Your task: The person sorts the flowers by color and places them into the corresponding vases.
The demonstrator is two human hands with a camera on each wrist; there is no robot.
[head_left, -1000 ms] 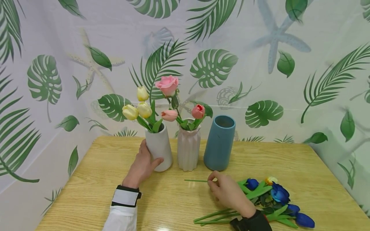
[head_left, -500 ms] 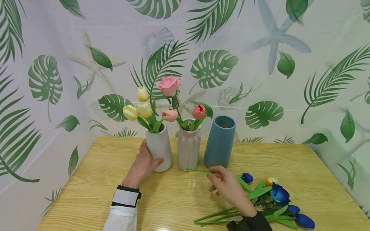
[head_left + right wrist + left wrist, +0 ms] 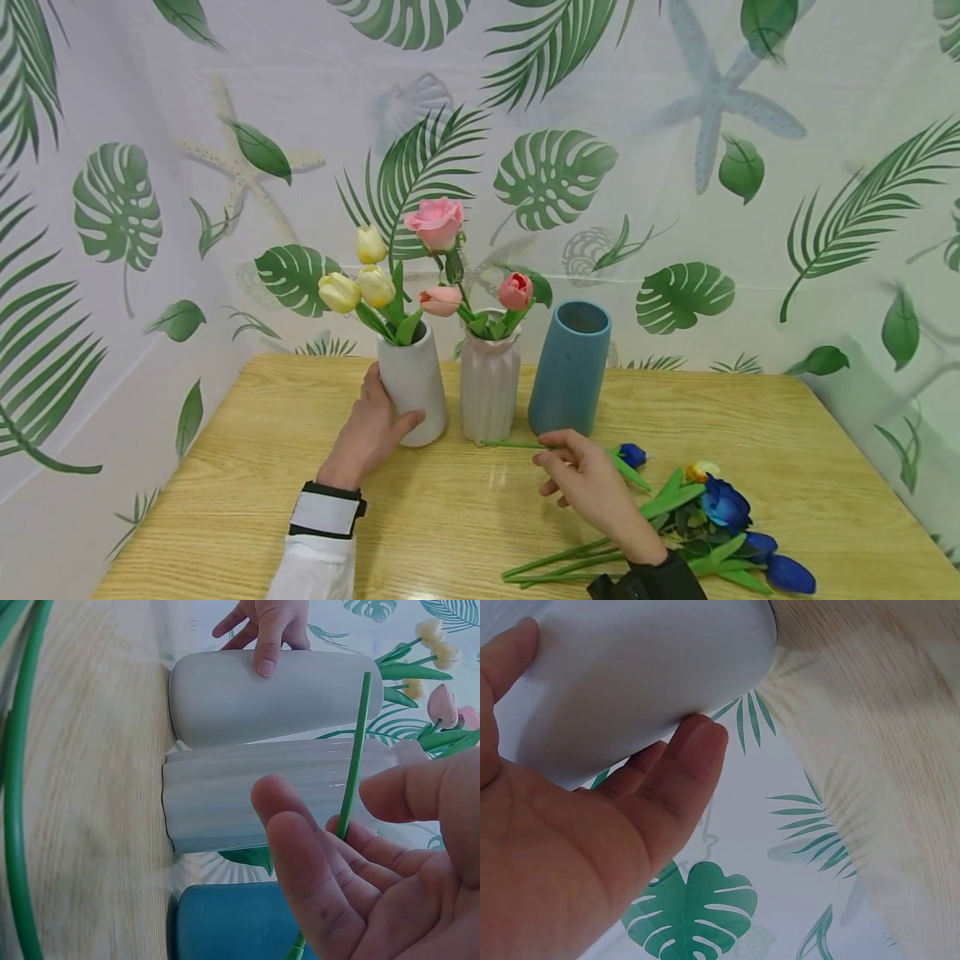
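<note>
My left hand (image 3: 371, 429) grips the smooth white vase (image 3: 414, 383) low on its side, thumb across the front; several pale yellow tulips (image 3: 360, 279) stand in it. In the left wrist view the fingers curve along the vase wall. My right hand (image 3: 592, 487) holds a blue tulip (image 3: 632, 455) by its green stem (image 3: 354, 761), in front of the blue vase (image 3: 572, 375). The bloom points right and the stem's bare end points left, by the base of the pleated white vase (image 3: 490, 387). Part of the stem is hidden behind the right hand.
The pleated vase holds a pink rose (image 3: 435, 223) and two pinkish tulips. Blue and yellow flowers (image 3: 726, 504) lie in a bunch on the wooden table (image 3: 247, 500), right of and under my right forearm. A leaf-patterned cloth (image 3: 600, 208) hangs behind.
My right hand has moved up and away slightly, with the blue tulip raised off the table and its bloom shifted left from the bunch. The left hand stays on the white vase.
</note>
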